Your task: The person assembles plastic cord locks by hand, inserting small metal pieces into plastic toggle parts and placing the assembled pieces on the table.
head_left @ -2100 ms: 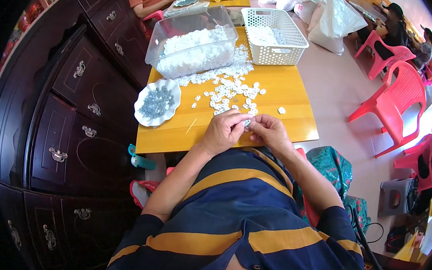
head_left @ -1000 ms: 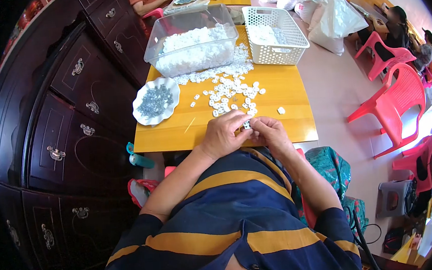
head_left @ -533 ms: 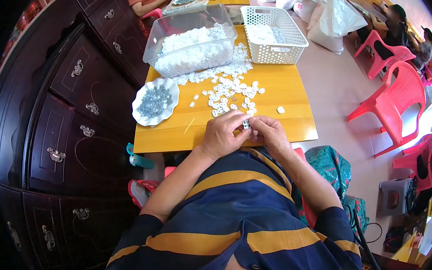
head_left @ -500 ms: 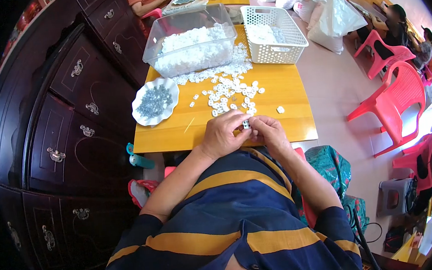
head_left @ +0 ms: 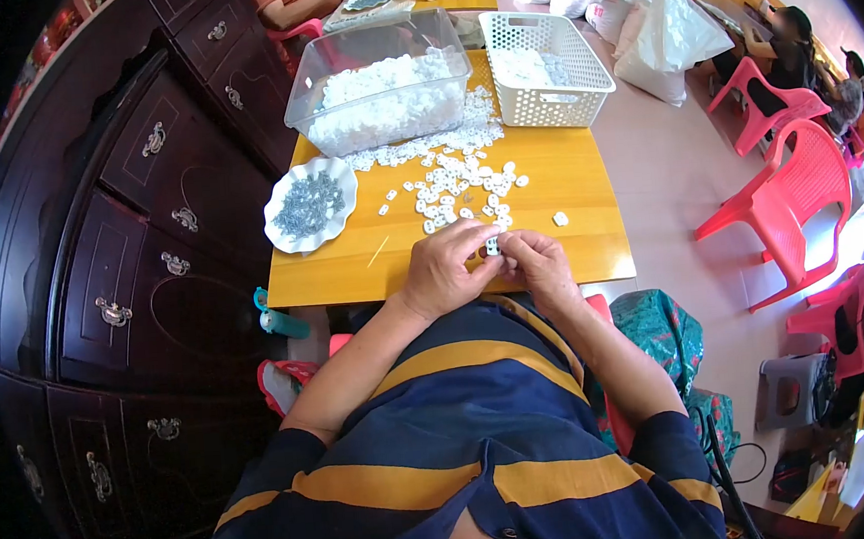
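Between the fingers of my two hands, at the table's front edge, is a small white plastic piece with dark holes. My left hand pinches it from the left. My right hand has thumb and forefinger closed at its right side; whether they grip the piece or something tiny, I cannot tell. Just beyond my fingers lie several similar white pieces scattered on the wooden table. A scalloped white dish of small grey metal-looking parts stands at the left.
A clear plastic bin heaped with white pieces and a white perforated basket stand at the table's back. A thin yellow stick lies near the dish. Dark drawers flank the left; red chairs and seated people are to the right.
My hands stay almost in place, still closed around the white piece, with only slight finger movement. The person at the far table has shifted a hand a little.
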Motion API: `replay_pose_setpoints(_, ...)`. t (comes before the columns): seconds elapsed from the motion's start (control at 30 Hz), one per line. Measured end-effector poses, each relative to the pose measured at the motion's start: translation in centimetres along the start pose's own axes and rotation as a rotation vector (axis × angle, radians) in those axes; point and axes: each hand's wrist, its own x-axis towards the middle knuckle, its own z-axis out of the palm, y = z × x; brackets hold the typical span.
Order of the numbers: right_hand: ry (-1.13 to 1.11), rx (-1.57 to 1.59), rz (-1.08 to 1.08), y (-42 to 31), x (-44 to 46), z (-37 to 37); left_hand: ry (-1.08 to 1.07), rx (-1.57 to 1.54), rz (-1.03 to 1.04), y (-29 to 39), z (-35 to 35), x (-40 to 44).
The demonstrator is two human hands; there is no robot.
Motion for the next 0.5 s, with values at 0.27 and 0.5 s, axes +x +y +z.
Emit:
replay_pose_setpoints(0.27, 0.012, -0.023, 0.007, 0.10, 0.04, 0.07, 0.010, -0.003, -0.006, -0.16, 0.29, -0.13)
replay_pose_setpoints(0.5, -0.039, -0.008, 0.025, 0.05, 0.07, -0.15, -0.006, -0.008, -0.017, -0.03, 0.05, 0.01)
